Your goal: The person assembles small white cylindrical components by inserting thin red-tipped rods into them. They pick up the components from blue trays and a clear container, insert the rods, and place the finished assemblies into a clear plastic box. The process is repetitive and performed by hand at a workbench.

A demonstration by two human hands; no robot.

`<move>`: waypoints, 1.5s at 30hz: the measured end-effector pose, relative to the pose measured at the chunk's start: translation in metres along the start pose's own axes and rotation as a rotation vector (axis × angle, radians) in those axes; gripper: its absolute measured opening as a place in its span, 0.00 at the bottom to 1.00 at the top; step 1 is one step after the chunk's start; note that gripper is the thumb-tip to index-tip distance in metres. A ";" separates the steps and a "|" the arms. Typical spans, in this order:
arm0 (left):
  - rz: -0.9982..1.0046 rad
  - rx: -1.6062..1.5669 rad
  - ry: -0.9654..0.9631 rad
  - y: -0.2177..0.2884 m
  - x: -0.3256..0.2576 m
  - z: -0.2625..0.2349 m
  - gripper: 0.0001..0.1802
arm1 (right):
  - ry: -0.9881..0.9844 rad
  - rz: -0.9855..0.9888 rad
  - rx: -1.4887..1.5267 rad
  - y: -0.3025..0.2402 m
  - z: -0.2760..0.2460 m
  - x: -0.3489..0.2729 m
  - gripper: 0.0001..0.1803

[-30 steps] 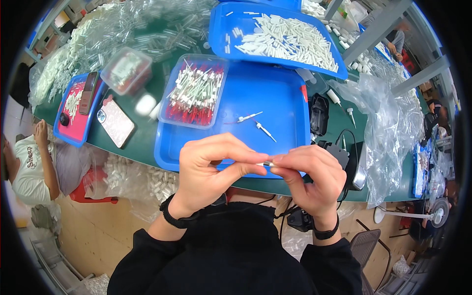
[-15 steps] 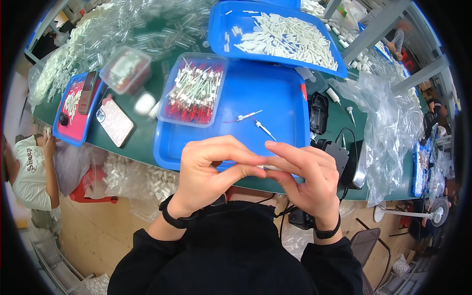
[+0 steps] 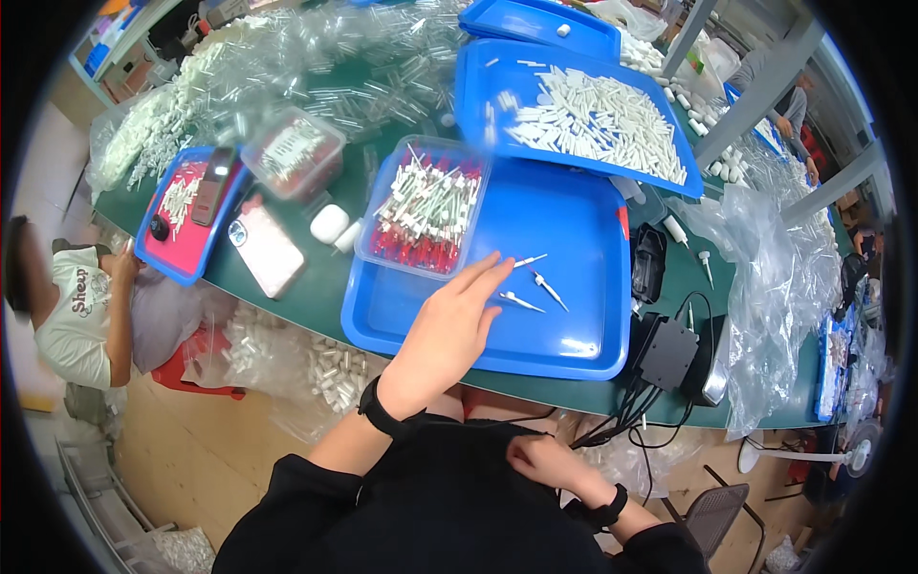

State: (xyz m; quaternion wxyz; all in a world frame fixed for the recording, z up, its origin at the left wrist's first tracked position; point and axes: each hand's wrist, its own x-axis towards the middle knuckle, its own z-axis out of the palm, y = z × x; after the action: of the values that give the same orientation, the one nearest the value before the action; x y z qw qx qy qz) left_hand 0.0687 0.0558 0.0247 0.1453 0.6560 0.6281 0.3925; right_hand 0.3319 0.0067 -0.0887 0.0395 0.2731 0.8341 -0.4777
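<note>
My left hand (image 3: 452,320) reaches over the near part of a blue tray (image 3: 564,215), fingers stretched out and thumb apart, holding nothing visible. Close by its fingertips lies a small white part with a thin tip (image 3: 528,260). Two similar thin white parts, one nearer my thumb (image 3: 522,303) and one to the right (image 3: 550,291), lie on the tray floor. A clear plastic box (image 3: 392,251) of white-and-red sticks stands in the tray's far left corner. My right hand (image 3: 550,463) is low at my lap, fingers curled in; nothing shows in it.
Beyond is a blue tray (image 3: 478,81) of short white tubes (image 3: 602,124). To the left are a phone (image 3: 266,251), a white case (image 3: 330,223) and another clear box (image 3: 325,172). Cables and a black box (image 3: 667,352) stand right. A person (image 3: 81,306) sits at far left.
My hands, together on a small white piece before, have parted. The left went forward over the tray; the right dropped to my lap. A third thin part now lies in the tray.
</note>
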 end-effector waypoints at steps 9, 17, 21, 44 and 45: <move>-0.117 -0.174 -0.013 0.015 -0.001 -0.046 0.19 | -0.278 0.335 0.081 0.035 0.002 -0.052 0.17; -0.195 -0.209 0.090 0.001 -0.009 -0.056 0.13 | -0.183 0.312 -0.132 0.022 0.030 -0.048 0.24; -0.205 -0.180 0.092 0.004 -0.020 -0.065 0.13 | -0.239 0.310 -0.211 0.032 0.048 -0.048 0.22; -0.156 0.371 0.032 -0.059 0.048 -0.061 0.10 | -0.265 -0.066 0.071 -0.099 -0.128 -0.042 0.16; -0.162 0.395 0.061 -0.062 0.045 -0.064 0.09 | -0.120 -0.143 -0.067 -0.116 -0.160 -0.023 0.13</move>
State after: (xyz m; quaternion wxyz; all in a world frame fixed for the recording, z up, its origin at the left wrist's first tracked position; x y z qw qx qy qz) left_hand -0.0244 0.0895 0.0389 0.0263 0.6069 0.7476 0.2685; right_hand 0.3257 0.0822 0.0955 0.0644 0.1824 0.8631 -0.4665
